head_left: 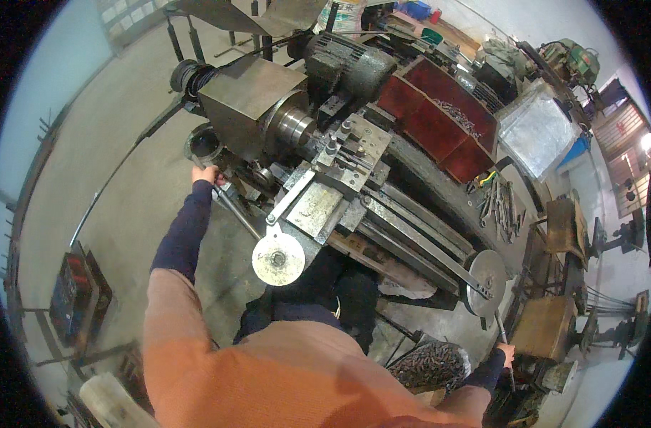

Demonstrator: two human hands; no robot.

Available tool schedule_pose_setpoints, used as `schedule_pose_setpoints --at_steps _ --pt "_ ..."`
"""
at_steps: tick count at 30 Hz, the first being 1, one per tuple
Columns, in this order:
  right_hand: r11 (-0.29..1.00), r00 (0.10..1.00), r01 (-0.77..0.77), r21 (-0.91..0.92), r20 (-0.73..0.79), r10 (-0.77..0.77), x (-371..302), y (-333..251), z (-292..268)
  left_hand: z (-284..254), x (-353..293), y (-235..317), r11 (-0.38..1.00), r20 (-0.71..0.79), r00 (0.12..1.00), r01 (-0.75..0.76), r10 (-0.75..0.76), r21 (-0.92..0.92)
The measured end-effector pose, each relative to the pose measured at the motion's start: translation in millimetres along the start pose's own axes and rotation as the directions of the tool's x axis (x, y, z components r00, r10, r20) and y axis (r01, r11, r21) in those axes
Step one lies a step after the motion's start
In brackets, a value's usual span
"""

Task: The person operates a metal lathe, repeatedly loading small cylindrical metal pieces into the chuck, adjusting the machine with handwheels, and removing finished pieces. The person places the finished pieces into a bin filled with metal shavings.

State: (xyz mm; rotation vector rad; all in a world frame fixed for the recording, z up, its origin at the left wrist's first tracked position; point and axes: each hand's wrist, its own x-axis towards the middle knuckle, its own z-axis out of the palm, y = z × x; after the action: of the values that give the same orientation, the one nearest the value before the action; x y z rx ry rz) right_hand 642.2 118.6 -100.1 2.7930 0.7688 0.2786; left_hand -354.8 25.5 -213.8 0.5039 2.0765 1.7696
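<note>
I stand at a small metal lathe point(254, 93) with both arms spread. My left hand point(207, 174) is closed beside a dark round cup-like part point(205, 143) below the headstock, near the upper end of a grey metal rod point(238, 214). What its fingers hold is too small to make out. Far to the right, my right hand point(507, 353) is wrapped round a lever handle point(501, 328) below a round metal disc point(482, 284). Between my hands lie the tool slide point(350, 153), a pale round plate point(277, 258) and long flat bars point(418, 235).
Behind the lathe are an electric motor point(350, 64) and a red tray point(436, 114) with small metal parts. Several wrenches point(500, 207) lie at the right. A tub of dark metal pieces point(432, 365) stands by my right forearm. A long thin rod point(111, 178) extends left.
</note>
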Motion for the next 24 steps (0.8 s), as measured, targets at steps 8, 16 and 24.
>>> schedule_pose_setpoints --at_steps 8,16,24 --pt "0.736 0.953 0.269 0.621 -0.281 -0.112 -68.5 56.2 102.8 -59.5 23.8 -55.1 0.894 0.069 0.997 0.01 -0.045 0.447" --pt "0.737 0.903 0.426 0.525 -0.202 -0.379 -209.4 3.7 4.2 -5.3 11.6 -42.8 0.248 0.251 0.965 -0.225 -0.076 0.942" --pt "0.356 0.681 0.695 0.625 -0.415 -0.603 -171.2 -45.4 -47.4 -27.4 30.5 -135.2 0.643 0.36 0.931 -0.241 -0.059 0.727"
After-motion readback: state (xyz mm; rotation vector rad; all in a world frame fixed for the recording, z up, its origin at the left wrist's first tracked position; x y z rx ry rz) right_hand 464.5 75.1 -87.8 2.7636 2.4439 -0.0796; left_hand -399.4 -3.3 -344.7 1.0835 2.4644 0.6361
